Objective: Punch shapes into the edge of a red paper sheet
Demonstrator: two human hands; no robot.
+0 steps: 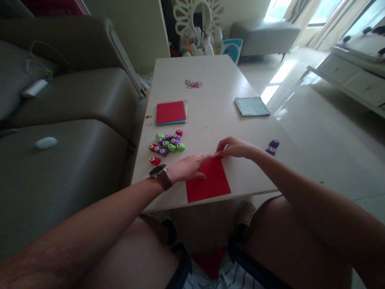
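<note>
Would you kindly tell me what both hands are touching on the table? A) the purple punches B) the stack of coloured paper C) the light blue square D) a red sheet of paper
D: the left hand lies flat on the red sheet of paper while the right hand pinches its far edge.

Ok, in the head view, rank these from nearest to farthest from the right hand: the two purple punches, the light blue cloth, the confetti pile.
From the right hand:
1. The two purple punches, just to its right near the table edge.
2. The light blue cloth, farther up the table on the right side.
3. The confetti pile, far end, toward the left.
</note>
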